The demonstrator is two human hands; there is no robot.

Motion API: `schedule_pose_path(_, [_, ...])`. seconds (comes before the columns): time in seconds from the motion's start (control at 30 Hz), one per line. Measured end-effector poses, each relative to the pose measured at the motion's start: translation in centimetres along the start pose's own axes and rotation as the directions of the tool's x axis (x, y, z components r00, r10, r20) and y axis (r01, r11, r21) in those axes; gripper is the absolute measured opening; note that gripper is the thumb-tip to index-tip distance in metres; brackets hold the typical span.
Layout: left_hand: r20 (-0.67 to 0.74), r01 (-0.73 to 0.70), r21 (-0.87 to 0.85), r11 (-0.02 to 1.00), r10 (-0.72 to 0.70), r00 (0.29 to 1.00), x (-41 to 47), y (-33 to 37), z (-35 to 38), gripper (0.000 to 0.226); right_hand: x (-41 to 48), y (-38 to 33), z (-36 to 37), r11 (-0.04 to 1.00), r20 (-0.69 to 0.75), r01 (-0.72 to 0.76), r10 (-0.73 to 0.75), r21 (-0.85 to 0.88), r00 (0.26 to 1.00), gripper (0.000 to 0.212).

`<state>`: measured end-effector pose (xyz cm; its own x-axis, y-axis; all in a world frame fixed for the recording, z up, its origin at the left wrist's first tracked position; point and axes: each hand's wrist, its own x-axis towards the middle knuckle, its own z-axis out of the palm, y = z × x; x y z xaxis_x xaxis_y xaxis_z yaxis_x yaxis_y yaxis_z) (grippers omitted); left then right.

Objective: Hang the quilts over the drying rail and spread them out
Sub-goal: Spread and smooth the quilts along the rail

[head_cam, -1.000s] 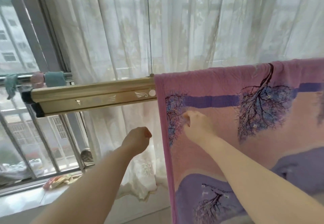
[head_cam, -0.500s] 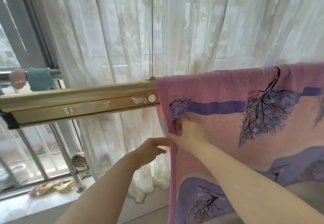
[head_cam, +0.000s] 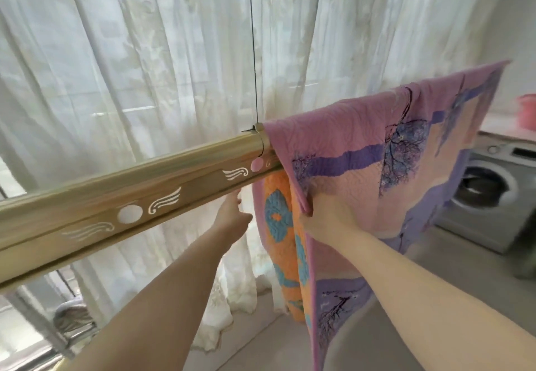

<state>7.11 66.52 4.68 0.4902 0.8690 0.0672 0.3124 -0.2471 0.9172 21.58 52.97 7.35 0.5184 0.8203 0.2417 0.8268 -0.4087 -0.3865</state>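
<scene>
Quilted pink quilt (head_cam: 348,150) over ribbed gold rail (head_cam: 130,193)

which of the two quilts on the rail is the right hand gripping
The pink quilt with purple trees; the right hand grips its edge. The orange quilt hangs behind it.

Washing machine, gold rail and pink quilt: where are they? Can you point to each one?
washing machine (head_cam: 490,193): head view, on its round door.
gold rail (head_cam: 162,185): head view, on its bare front face.
pink quilt (head_cam: 345,135): head view, on the part draped over the rail.
</scene>
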Motion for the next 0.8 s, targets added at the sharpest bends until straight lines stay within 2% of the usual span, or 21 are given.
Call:
schedule_pose_path(0.07, [0.142, -0.050, 0.013, 0.999, 0.048, 0.989, 0.0, 0.7, 1.2, 0.062, -0.9, 0.6, -0.2, 0.999, -0.014, -0.044, 0.044, 0.008, 0.999, 0.025])
schedule_pose_path(0.13, [0.329, -0.029, -0.030, 0.999, 0.037, 0.943, -0.7, 0.9, 2.3, 0.043, -1.7, 1.3, -0.4, 0.997, -0.027, -0.076, 0.077, 0.021, 0.997, 0.019])
schedule_pose_path(0.2, [0.535, 0.018, 0.003, 1.000, -0.017, 0.845, -1.9, 0.8, 3.5, 0.027, -2.6, 2.0, -0.5, 0.993, -0.020, -0.112, 0.112, 0.021, 0.993, 0.018])
schedule_pose_path(0.27, [0.648, 0.025, 0.087, 0.996, -0.075, 0.758, -2.9, 0.3, 4.7, 0.016, -3.3, 2.5, -0.4, 0.992, -0.010, -0.126, 0.126, 0.011, 0.992, 0.020])
schedule_pose_path(0.3, [0.648, 0.001, 0.114, 0.993, -0.075, 0.758, -3.2, 0.0, 5.4, 0.015, -3.6, 2.7, -0.3, 0.992, -0.016, -0.125, 0.125, 0.001, 0.992, 0.017])
schedule_pose_path(0.4, [0.417, -0.136, 0.247, 0.959, 0.021, 0.909, -3.5, -1.0, 6.5, 0.016, -4.4, 3.1, -0.1, 0.994, -0.061, -0.112, 0.111, -0.012, 0.992, 0.015])
schedule_pose_path(0.43, [0.370, -0.144, 0.242, 0.960, 0.046, 0.928, -3.7, -1.0, 6.4, 0.020, -4.8, 3.3, -0.2, 0.993, -0.077, -0.114, 0.112, -0.014, 0.991, 0.016])
schedule_pose_path(0.53, [0.394, -0.143, 0.183, 0.973, 0.060, 0.917, -3.9, -0.9, 6.0, 0.042, -5.7, 4.0, -0.9, 0.992, -0.100, -0.123, 0.120, -0.018, 0.988, 0.014])
schedule_pose_path(0.63, [0.250, -0.173, 0.177, 0.969, 0.125, 0.960, -4.5, -0.3, 6.4, 0.019, -6.6, 4.6, -1.5, 0.994, -0.098, -0.105, 0.103, -0.012, 0.990, 0.007])
schedule_pose_path(0.7, [0.175, -0.167, 0.136, 0.977, 0.142, 0.974, -5.2, 0.8, 7.1, 0.014, -7.2, 5.1, -1.8, 0.996, -0.110, -0.093, 0.093, 0.007, 0.990, 0.012])
schedule_pose_path(0.8, [0.268, -0.031, -0.017, 0.999, 0.035, 0.963, -6.7, 2.8, 8.8, 0.025, -7.8, 6.0, -2.4, 0.993, -0.099, -0.108, 0.111, 0.038, 0.989, 0.016])
